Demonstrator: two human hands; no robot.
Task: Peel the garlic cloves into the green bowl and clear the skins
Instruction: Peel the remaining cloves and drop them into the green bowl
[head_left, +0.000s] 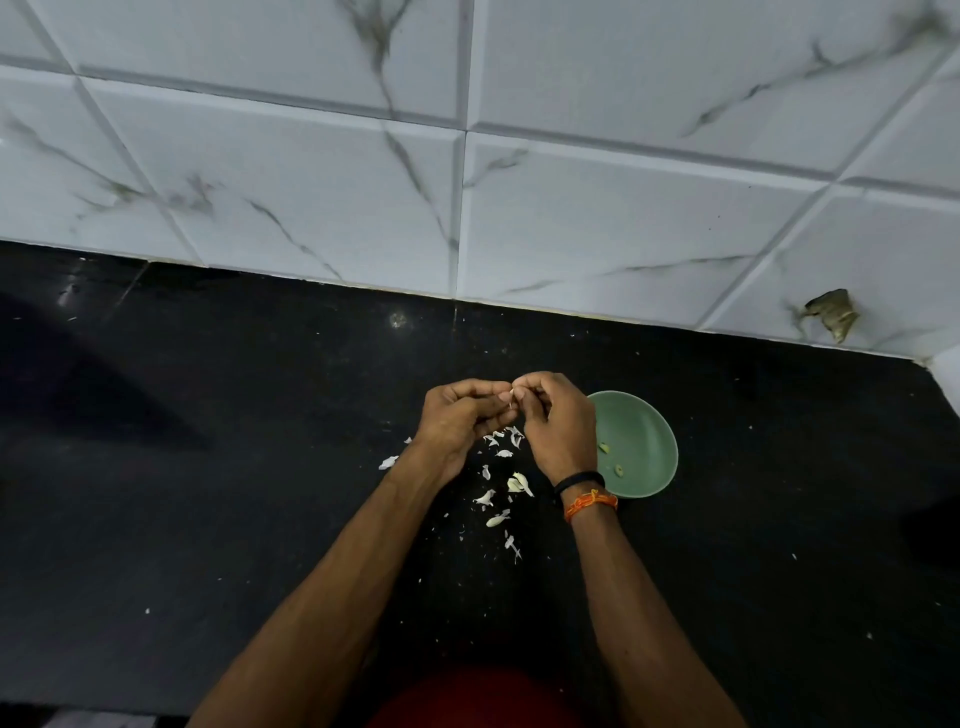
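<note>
1. both hands meet above the black worktop (208, 493), close to its middle and a little in front of the tiled wall (571, 208).
2. the left hand (457, 421) has its fingers curled inward, tips pinched on a small garlic clove (512, 396) held between the two hands.
3. the right hand (558, 421) is curled too, its fingertips pinching the same clove from the other side; only a pale sliver of the clove shows between the fingers.
4. the green bowl (644, 431) sits on the worktop just beside the right hand, partly hidden behind that hand and wrist; two small pale pieces (610, 457), which look like peeled garlic, lie inside it.
5. white garlic skins (498, 499) lie scattered on the worktop under and between the forearms, running from below the hands toward the person; one loose skin (388, 462) lies just left of the left wrist.
6. among the skins a yellowish, fuller piece (517, 483) may be an unpeeled clove; i cannot tell for sure.
7. the right wrist wears a black band (579, 480) and orange thread (592, 503).
8. a chipped, brownish hole (831, 314) marks the wall tile at the right.
</note>
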